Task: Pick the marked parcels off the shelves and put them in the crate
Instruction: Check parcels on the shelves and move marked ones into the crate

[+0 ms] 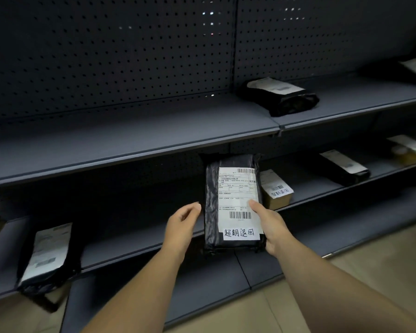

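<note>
The right hand (268, 224) grips a marked black parcel (231, 203); the left hand (183, 224) hovers beside it, fingers loosely curled, holding nothing. The slick wrapping could slip from that one-handed grip.

place: parcel storeroom | evidence: dark pegboard-backed shelves (130, 135); labelled black parcels (280, 96) lying on them

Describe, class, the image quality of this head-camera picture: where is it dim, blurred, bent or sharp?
Head view: dim overall, the pegboard back nearly black with pinpoints of light through its holes; shelf edges bow from wide-angle distortion; the parcel at lower left is smeared, its label unreadable; the held parcel, gripped by the right hand with the left hand beside it, is sharpest.
</note>
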Demonstrator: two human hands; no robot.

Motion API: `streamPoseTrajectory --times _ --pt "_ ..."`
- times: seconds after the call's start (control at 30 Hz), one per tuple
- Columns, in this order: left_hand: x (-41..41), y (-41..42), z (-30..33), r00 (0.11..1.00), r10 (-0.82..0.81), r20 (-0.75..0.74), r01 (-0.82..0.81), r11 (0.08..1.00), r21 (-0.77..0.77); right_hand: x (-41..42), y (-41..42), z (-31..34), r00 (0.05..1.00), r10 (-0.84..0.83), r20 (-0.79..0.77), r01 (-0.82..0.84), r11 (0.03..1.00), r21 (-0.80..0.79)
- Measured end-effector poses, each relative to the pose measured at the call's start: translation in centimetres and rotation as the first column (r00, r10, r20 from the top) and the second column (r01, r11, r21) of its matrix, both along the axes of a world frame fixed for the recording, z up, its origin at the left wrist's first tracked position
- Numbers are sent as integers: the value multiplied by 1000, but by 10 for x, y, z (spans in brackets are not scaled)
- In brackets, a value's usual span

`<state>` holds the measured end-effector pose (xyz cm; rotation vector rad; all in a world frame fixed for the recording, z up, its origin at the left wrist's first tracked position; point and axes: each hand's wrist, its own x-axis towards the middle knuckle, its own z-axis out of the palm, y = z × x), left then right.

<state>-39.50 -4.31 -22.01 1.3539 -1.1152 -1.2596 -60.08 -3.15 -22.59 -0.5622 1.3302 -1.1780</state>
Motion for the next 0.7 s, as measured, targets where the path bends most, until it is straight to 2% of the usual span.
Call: streamPoseTrajectory --times 0.1,0.17,0.27,0.37,0.6,0.7 --pt "-25 -17 1 978 -81 193 102 990 -100 -25 10 1 994 -113 3 113 993 17" --pt "-46 -27 1 927 -122 355 185 971 -150 -44 18 1 982 -188 -1 188 982 17" --pt "-82 -35 3 805 -162 571 346 910 -230 -72 33 2 950 -313 -5 313 950 24" --pt "-115 -39 5 660 -183 728 525 806 -274 -100 50 1 903 -430 -23 430 902 30" --pt "-187 -39 10 394 -63 917 794 526 -305 -149 97 -3 746 -666 -30 666 745 35" --pt "-216 -36 12 325 -43 945 856 437 -275 -162 119 -5 672 -737 -65 740 672 38"
